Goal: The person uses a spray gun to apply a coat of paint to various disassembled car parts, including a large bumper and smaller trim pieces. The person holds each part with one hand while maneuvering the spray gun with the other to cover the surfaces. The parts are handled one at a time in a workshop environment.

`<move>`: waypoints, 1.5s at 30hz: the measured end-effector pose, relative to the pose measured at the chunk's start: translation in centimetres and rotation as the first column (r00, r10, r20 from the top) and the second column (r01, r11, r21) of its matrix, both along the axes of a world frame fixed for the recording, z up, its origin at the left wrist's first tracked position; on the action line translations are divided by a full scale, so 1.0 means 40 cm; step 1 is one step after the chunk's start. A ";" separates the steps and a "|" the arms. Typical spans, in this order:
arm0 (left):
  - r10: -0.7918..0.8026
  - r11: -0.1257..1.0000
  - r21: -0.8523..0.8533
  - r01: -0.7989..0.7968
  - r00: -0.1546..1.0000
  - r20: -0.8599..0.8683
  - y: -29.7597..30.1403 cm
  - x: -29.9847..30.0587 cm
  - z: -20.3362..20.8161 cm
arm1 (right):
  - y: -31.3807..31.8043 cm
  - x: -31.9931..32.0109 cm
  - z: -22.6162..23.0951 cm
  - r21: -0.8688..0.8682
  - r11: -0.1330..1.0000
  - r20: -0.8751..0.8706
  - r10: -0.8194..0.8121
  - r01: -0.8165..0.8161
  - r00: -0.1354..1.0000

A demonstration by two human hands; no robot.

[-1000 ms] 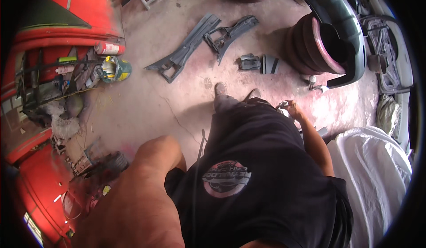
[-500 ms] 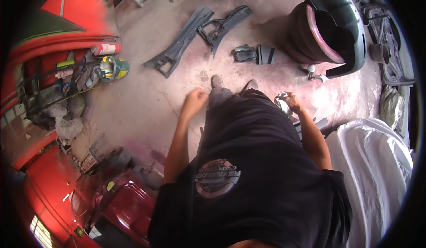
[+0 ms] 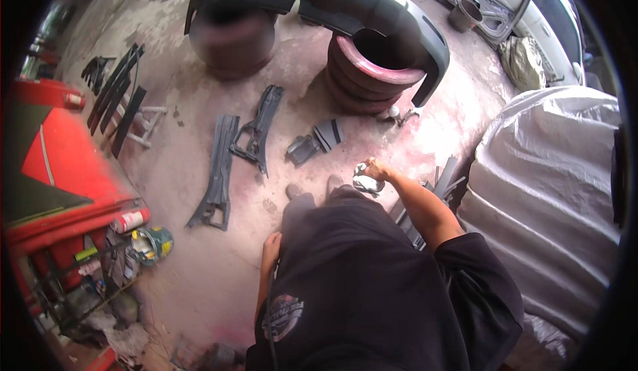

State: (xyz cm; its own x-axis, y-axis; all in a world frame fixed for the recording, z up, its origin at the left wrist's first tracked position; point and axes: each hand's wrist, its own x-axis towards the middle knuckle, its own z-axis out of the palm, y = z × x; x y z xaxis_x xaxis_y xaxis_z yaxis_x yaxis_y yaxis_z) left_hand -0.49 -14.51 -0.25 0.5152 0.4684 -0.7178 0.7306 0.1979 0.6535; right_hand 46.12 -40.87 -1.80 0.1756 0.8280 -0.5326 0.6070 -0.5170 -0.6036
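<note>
Both hands sit close to the body: the right hand [image 3: 376, 170] is stretched out in front at the end of a bare forearm, fingers curled round a small crumpled white-and-dark thing [image 3: 365, 182], perhaps a rag or a wad of paper; it is too blurred to say which. That bundle hangs just under the fist, above the stained pink concrete floor [image 3: 199, 265] and just beside the toes of the shoes [image 3: 312, 188]. The left hand [image 3: 271, 245] hangs low against the black trousers, fingers loosely bent, holding nothing I can make out.

On the floor ahead lie long dark grey plastic trim pieces [image 3: 219, 172], one straight and one forked, side by side, with two smaller grey pieces [image 3: 316, 142] near them. Beyond those, a black car bumper [image 3: 372, 5] rests across two stacks of tyres [image 3: 369, 79]. To the right stands a car under a pale grey cover [image 3: 551, 191]. To the left stands a red metal cart [image 3: 66, 172], with a spray can [image 3: 129, 221] and a green-and-yellow tool [image 3: 151, 245] at its foot.
</note>
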 end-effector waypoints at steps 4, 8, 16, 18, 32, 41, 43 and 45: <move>-0.181 0.983 -0.029 0.181 0.983 0.016 0.148 0.047 0.023 | 0.054 -0.079 -0.036 -0.086 0.981 -0.164 -0.184 0.171 0.969; -0.168 0.977 -0.142 0.157 0.983 -0.072 0.282 0.118 0.058 | 0.074 -0.199 0.113 -0.310 0.875 -0.158 -0.432 0.371 0.888; -0.487 0.868 -0.172 0.466 0.867 -0.109 0.378 0.243 0.146 | 0.060 -0.261 0.224 0.096 0.934 -0.140 -0.330 0.344 0.934; -0.582 0.804 -0.180 0.566 0.812 -0.046 0.344 0.274 0.176 | 0.120 -0.278 0.308 0.087 0.866 -0.376 -0.429 0.493 0.821; 0.172 0.707 -0.697 0.118 0.928 0.332 0.144 0.695 0.452 | 0.382 -0.080 0.470 0.005 0.688 -0.891 -0.326 0.725 0.315; 0.459 0.622 -0.775 -0.109 0.853 0.249 -0.039 0.882 0.352 | 0.311 0.004 0.355 0.332 0.901 -0.275 -0.190 0.278 0.943; 0.445 0.688 -0.717 -0.116 0.848 0.289 -0.051 0.890 0.342 | 0.282 0.042 0.382 0.365 0.897 -0.268 -0.155 0.249 0.951; 0.444 0.709 -0.693 -0.129 0.846 0.296 -0.056 0.906 0.343 | 0.260 0.071 0.398 0.407 0.881 -0.245 -0.148 0.240 0.958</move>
State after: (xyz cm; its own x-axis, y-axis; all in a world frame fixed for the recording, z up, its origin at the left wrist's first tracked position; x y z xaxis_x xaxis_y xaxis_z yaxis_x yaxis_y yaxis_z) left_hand 35.73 -16.77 13.49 0.7467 0.1676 -0.6437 0.2538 0.8227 0.5087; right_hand 48.95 -30.46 14.13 0.2839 0.9428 -0.1748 0.3637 -0.2746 -0.8901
